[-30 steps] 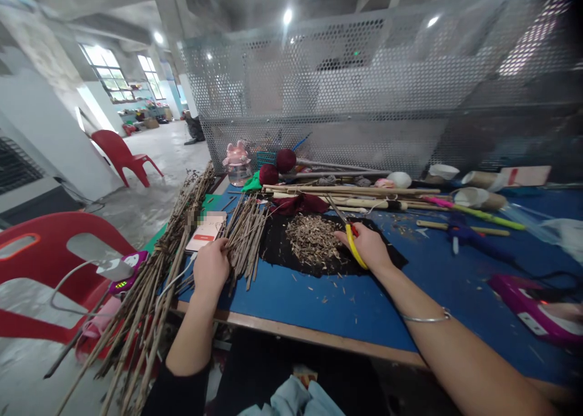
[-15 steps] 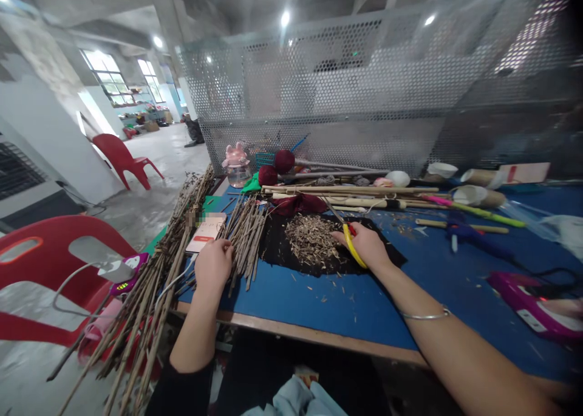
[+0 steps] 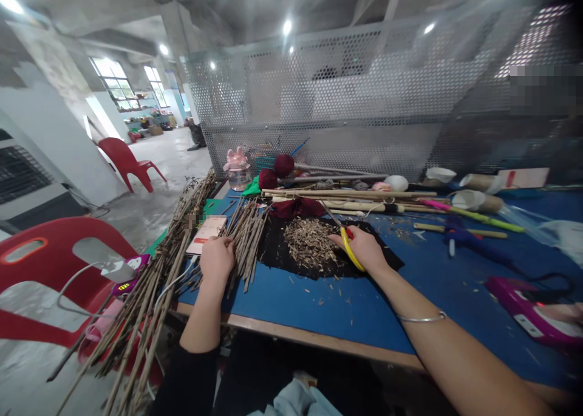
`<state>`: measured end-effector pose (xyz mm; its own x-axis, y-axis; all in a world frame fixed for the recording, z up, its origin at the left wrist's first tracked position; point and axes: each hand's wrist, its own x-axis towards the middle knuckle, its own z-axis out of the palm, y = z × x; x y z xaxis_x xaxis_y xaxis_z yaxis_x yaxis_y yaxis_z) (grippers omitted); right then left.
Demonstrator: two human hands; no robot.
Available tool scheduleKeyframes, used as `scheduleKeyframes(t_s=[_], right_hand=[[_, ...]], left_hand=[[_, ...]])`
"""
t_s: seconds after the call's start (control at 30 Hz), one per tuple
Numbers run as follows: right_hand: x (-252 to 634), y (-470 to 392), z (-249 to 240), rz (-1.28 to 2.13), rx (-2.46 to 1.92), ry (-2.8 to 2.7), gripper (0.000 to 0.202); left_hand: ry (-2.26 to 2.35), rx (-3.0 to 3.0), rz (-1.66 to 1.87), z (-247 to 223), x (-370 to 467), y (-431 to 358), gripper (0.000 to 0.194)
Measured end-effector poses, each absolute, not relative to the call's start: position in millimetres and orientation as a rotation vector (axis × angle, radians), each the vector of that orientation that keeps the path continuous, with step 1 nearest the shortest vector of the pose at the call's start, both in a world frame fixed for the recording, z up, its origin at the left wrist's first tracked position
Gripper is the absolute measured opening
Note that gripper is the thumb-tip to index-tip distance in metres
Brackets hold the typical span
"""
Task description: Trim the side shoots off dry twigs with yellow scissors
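Observation:
My right hand (image 3: 364,249) grips a pair of scissors (image 3: 350,253) with yellow and red handles, the blades pointing away and to the left. Just left of it, a heap of chopped stem pieces (image 3: 312,243) lies on a black cloth (image 3: 385,261). My left hand (image 3: 217,259) is closed, fingers curled at the edge of a row of cut dry sticks (image 3: 249,240); what it may hold is hidden. Partly behind that hand lies a phone (image 3: 207,232) with a white cable plugged in.
A long bundle of dry stalks (image 3: 170,264) leans over the table's left edge by a red chair (image 3: 68,240). Behind the cloth are bamboo rods (image 3: 364,194) and dark red balls (image 3: 284,164). A blue glue gun (image 3: 469,237) and a purple power strip (image 3: 514,310) are on the right.
The view has tilted up slightly. Both hands stay in nearly the same places, the right still holding the scissors and the left still closed beside the sticks.

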<state>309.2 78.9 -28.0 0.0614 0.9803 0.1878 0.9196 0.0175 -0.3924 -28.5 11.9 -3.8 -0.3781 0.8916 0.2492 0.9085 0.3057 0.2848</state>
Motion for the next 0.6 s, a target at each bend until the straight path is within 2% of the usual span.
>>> scheduleKeyframes(t_s=[0.13, 0.47, 0.6], right_hand=[[309, 78, -26, 0.207, -1.919, -1.898, 0.034], [306, 73, -21, 0.227, -1.91, -1.883, 0.037], [306, 73, -20, 0.234, -1.913, -1.881, 0.037]], left_hand=[[-2.516, -1.61, -0.695, -3, -29, 16, 0.028], [-2.676, -1.737, -0.412, 7, -25, 22, 0.028], [-2.673, -1.625, -0.5, 8, -29, 27, 0.027]])
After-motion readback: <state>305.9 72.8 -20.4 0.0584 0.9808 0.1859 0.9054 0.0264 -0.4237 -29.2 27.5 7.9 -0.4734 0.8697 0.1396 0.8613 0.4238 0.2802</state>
